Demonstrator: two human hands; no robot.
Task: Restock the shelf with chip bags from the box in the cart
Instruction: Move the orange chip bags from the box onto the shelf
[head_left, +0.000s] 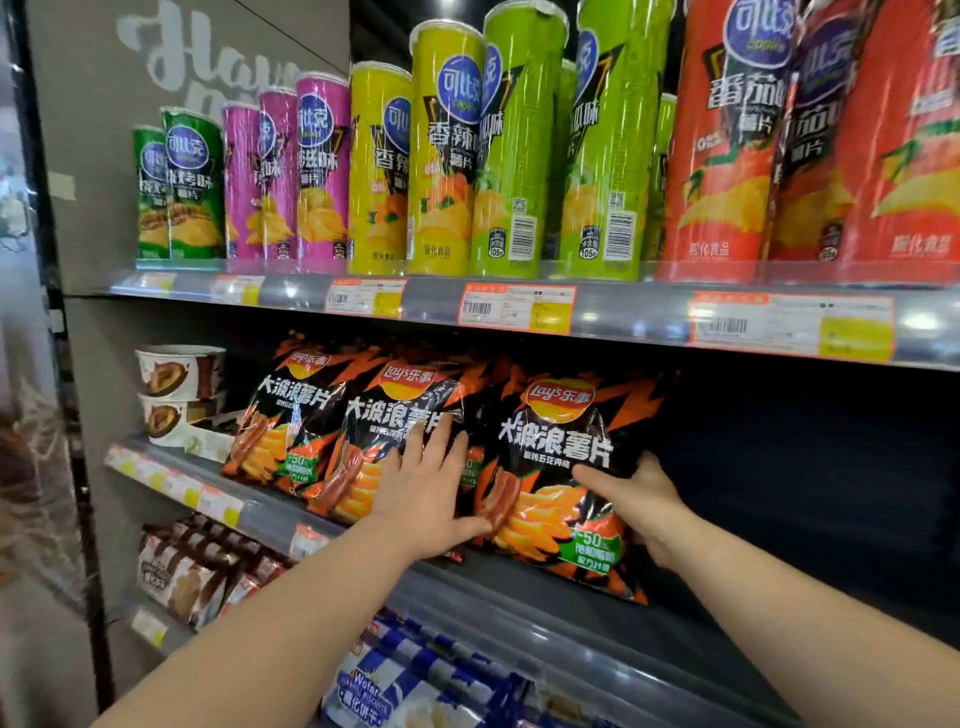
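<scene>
Head view is showing both bare arms reaching up to the middle shelf (545, 597), where three black-and-orange chip bags are standing in a row. The right hand (636, 499) is gripping the rightmost chip bag (561, 467) at its right edge, thumb lying across the front of the pack and the other fingers going out of sight behind it, so the hand is closing on the bag. That bag is standing upright on the shelf, leaning back a little. The left hand (426, 488) is lying flat with its fingers (431, 441) spread wide, pressing against the front of the middle chip bag (395, 431), its thumb touching the left edge of the rightmost bag. A third chip bag (283, 410) is standing further left, overlapping the middle one. To the right of the held bag the shelf is looking dark. Tall chip canisters (447, 150) in green, pink, yellow and red are lining the shelf above, with price tags (517, 309) along its edge. Blue wafer packs (395, 675) are sitting below.
</scene>
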